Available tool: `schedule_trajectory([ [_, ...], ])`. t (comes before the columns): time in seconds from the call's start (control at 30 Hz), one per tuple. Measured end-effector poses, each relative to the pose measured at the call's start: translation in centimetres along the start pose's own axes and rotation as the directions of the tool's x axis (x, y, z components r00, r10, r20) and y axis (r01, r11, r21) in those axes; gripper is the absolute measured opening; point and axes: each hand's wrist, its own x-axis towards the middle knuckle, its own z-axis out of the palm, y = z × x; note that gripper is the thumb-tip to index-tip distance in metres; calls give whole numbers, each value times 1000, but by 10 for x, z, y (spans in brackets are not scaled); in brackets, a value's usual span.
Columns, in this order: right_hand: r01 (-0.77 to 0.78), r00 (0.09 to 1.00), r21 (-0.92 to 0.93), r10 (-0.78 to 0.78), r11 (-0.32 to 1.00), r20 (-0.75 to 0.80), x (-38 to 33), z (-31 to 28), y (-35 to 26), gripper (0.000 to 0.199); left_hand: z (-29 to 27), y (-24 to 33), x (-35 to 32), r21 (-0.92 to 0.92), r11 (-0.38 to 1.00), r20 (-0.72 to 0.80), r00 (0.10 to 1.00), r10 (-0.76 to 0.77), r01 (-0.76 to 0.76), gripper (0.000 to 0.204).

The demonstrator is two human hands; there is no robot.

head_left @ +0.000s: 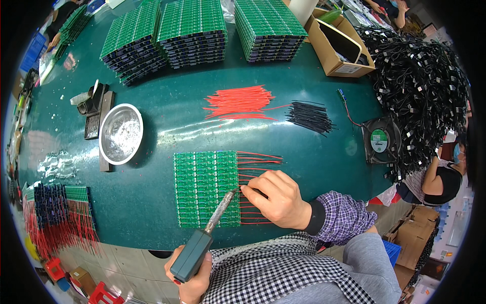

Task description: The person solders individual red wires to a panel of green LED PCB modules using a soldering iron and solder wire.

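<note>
A green panel of small circuit boards lies flat on the table before me, with a row of red wires sticking out along its right edge. My left hand is wrapped round the dark grey-green handle of a soldering iron. The iron's metal tip reaches the panel's right edge, close to my right fingertips. Thumb and forefinger of my right hand are pinched at that edge on a thin wire, mostly hidden by the fingers. Beyond the panel lie a pile of loose red wires and a bundle of black wires.
A white-rimmed bowl and a soldering iron stand sit at left. Wired panels lie at the left edge. Stacked green panels stand at the back. A cardboard box, black fan and heaped black cables are at right.
</note>
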Motion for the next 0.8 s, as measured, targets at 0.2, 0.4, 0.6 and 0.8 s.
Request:
schedule_trajectory([
  [0.2,8,1000,-9,-8,1000,-3,-1,0,1,22,-4,-1,3,-57,998,77,997,6,-1,28],
  [0.4,7,1000,-10,-7,1000,-12,-1,1,1,22,-5,-4,2,-65,998,80,997,-7,12,30],
  [0.6,8,1000,-9,-8,1000,-1,0,-1,0,22,2,-7,-5,-106,993,-81,995,-57,48,35],
  [0.8,42,998,63,-39,997,-48,-3,-6,0,30,2,-6,-3,-58,997,-120,992,35,-42,36],
])
